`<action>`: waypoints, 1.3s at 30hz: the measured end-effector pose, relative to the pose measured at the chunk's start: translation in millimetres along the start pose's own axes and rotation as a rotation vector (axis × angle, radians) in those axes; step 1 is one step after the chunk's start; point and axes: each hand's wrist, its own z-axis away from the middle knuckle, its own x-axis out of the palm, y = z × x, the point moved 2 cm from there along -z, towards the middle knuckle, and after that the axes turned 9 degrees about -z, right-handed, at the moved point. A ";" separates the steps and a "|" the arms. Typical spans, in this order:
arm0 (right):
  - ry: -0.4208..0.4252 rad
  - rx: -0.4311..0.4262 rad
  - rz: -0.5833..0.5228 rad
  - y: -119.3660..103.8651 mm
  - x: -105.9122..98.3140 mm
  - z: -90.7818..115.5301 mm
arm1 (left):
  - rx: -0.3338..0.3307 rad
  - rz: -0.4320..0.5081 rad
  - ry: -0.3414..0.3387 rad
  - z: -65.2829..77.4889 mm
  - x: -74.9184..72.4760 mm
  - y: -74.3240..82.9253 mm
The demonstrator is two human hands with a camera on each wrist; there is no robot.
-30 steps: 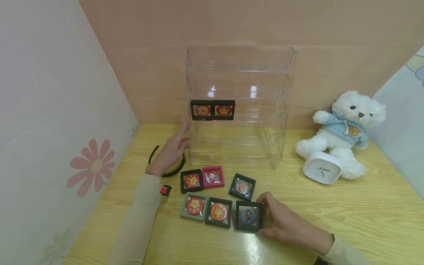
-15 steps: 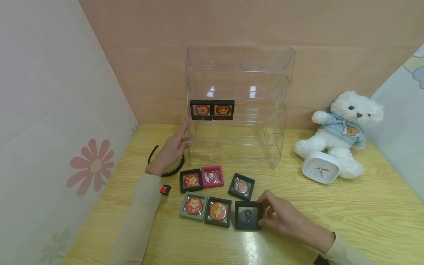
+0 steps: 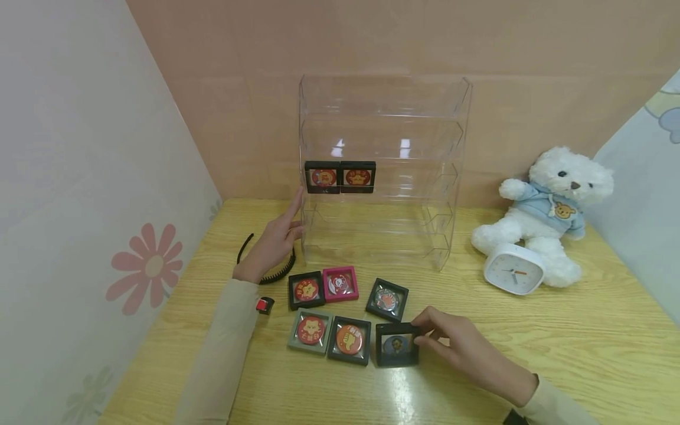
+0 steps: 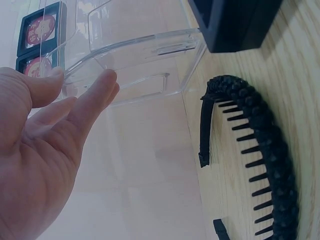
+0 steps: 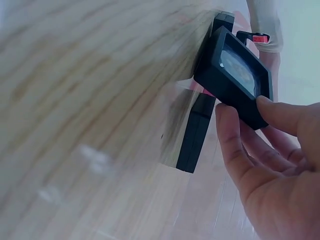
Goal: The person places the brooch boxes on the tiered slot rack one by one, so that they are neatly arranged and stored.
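My right hand (image 3: 462, 348) pinches a black square display frame (image 3: 397, 345) with a blue portrait badge inside. The right wrist view shows that frame (image 5: 240, 75) tilted, thumb on its front edge and fingers behind. My left hand (image 3: 273, 242) rests with extended fingers against the left side of a clear acrylic tiered rack (image 3: 382, 212); in the left wrist view the fingers (image 4: 95, 102) lie along its side panel. Two black framed badges (image 3: 340, 177) stand side by side at the rack's left, on a middle tier.
Several framed badges lie before the rack: a pink one (image 3: 341, 284), a grey-green one (image 3: 310, 332) and black ones (image 3: 349, 340). A black toothed headband (image 4: 270, 155) lies beside my left hand. At right sit a white teddy bear (image 3: 552, 206) and a white clock (image 3: 514, 269).
The right hand has tipped the portrait frame, its far edge rising off the table, and the thumb has moved up along its side. My left hand stays at the rack.
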 end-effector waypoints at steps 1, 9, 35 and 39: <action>0.003 -0.002 0.004 -0.3 -0.1 0.0 | 0.001 0.001 0.000 0.0 -0.1 0.2; 0.030 -0.005 0.049 0.0 -2.1 0.9 | -0.004 -0.001 0.001 -0.6 -0.5 0.0; 0.152 -0.047 0.193 -9.0 -27.4 -12.9 | 0.021 -0.019 0.013 -1.6 0.5 -2.4; 0.170 -0.056 0.212 -9.4 -32.4 -17.4 | 0.019 -0.022 0.014 -1.6 0.7 -2.7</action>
